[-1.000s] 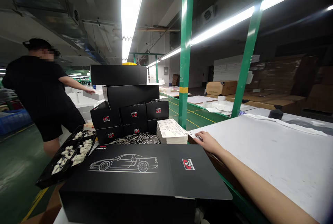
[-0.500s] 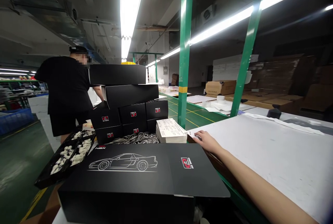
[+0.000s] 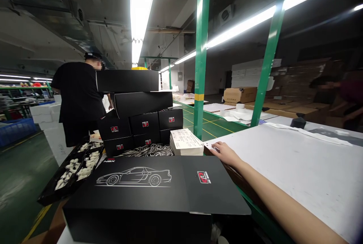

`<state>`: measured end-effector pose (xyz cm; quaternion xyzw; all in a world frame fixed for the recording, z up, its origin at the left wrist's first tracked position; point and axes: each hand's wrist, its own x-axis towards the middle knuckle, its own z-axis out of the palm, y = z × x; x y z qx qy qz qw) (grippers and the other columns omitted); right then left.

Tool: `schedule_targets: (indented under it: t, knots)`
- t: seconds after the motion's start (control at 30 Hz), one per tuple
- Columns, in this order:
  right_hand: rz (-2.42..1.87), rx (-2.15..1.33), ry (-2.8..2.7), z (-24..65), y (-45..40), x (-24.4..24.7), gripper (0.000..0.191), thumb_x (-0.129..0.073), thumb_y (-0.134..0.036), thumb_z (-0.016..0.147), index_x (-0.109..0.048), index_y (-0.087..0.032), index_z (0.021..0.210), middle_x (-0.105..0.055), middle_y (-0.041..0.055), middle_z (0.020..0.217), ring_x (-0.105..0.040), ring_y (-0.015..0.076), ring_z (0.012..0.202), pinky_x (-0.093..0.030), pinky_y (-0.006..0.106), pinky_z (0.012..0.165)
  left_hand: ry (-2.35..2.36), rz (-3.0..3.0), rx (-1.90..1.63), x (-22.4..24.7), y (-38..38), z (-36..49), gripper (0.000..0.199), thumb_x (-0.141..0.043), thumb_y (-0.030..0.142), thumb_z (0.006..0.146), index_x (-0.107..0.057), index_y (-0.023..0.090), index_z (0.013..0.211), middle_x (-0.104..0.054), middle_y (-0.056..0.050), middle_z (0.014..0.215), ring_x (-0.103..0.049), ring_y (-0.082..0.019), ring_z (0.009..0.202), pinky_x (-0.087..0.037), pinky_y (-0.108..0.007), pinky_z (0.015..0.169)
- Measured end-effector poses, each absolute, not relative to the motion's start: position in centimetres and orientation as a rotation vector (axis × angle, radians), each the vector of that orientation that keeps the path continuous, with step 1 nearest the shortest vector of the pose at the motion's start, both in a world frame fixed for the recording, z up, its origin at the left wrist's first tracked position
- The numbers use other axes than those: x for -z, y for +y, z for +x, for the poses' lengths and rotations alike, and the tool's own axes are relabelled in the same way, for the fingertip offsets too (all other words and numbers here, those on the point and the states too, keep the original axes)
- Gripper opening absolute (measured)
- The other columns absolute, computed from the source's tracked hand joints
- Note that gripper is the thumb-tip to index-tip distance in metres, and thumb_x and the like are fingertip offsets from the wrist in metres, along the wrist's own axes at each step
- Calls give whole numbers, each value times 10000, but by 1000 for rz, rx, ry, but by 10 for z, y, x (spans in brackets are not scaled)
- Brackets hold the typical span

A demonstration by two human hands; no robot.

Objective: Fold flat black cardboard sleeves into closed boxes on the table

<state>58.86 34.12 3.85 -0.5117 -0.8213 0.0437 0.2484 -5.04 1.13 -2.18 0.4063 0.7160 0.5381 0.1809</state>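
Note:
My right hand (image 3: 226, 154) rests on the left edge of the white tabletop (image 3: 289, 160), its fingers stretched out and nothing held. My left hand is out of view. Before me lies a large black box (image 3: 141, 195) with a white line drawing of a car and a red and white logo; its flap sticks out to the right. Just left of my fingertips is a stack of printed paper sheets (image 3: 187, 142). Behind the large box is a heap of thin black-and-white strands (image 3: 153, 150), possibly cords.
Black boxes (image 3: 146, 125) are piled beyond the strands. A black divided tray (image 3: 48, 195) of white bundled pieces stands at left. A person in black (image 3: 81, 92) stands behind it, and another person (image 3: 347, 90) is at far right. A green post (image 3: 201, 66) rises ahead.
The person in black has shifted slightly to the right. Another person has come into view at the far right. My right hand and the boxes have stayed in place.

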Motion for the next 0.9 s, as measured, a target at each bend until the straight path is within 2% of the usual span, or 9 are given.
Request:
schedule_targets:
  t: [0.1,0.3,0.37,0.47,0.57,0.63,0.77,0.87,0.9]
  knots:
    - [-1400,-118,-2239,588,341,-39,438,-498,-571,987,-776,-233,1014,-755,147,1109,-655,329,1144,-515,392,947,2045,1137,-1495,23,13,-51,456,-509,755,598,-780,416,739,-790,-7,725,-608,-483,1379,-552,-598,1028]
    - [-1407,-116,-2250,588,340,-40,419,-486,-544,997,-771,-237,997,-753,144,1112,-653,325,1141,-513,393,944,2085,1081,-1432,22,19,-50,450,-481,749,603,-723,370,591,-670,-52,540,-749,-499,1052,-588,-631,842]
    - [-1410,-114,-2251,588,339,-40,415,-486,-536,997,-769,-232,1011,-752,149,1118,-653,325,1141,-511,394,942,2084,1090,-1437,20,17,-47,469,-487,758,625,-750,370,632,-722,-33,602,-744,-481,1105,-591,-616,890]
    - [-1411,-111,-2255,587,339,-40,416,-482,-526,998,-767,-224,1012,-752,155,1121,-650,327,1141,-509,395,942,2097,1112,-1440,16,12,-40,475,-569,721,657,-815,356,834,-808,-13,764,-693,-466,1253,-569,-629,1006]
    - [-1414,-112,-2255,588,340,-40,429,-475,-536,1002,-769,-223,1008,-753,153,1114,-650,325,1138,-510,390,936,2131,1127,-1408,10,7,-35,537,-651,712,688,-821,313,1005,-846,-38,949,-679,-447,1290,-571,-637,1049]
    - [-1414,-111,-2251,588,340,-39,435,-485,-558,1000,-770,-229,1012,-755,148,1108,-651,323,1138,-509,382,933,2151,1140,-1373,4,4,-34,567,-650,729,746,-813,282,1056,-841,-54,1053,-683,-412,1291,-576,-597,1067]
    - [-1408,-110,-2253,589,340,-39,438,-495,-583,997,-767,-240,987,-757,144,1107,-652,323,1141,-505,377,933,2154,1162,-1289,-9,5,-21,533,-618,712,878,-800,237,1039,-823,-55,1071,-712,-366,1208,-594,-539,1027]
    - [-1414,-112,-2255,588,340,-40,423,-477,-551,1006,-760,-236,999,-753,149,1122,-654,323,1136,-505,384,926,2110,1228,-1233,3,1,22,479,-666,662,901,-780,231,1078,-795,-42,1180,-690,-343,1229,-579,-503,1059]
    - [-1416,-112,-2256,588,340,-40,418,-471,-539,1008,-757,-234,1006,-751,152,1131,-653,324,1138,-504,386,925,2088,1257,-1213,12,-2,45,453,-658,632,925,-757,245,1140,-777,-77,1243,-691,-288,1226,-579,-512,1072]
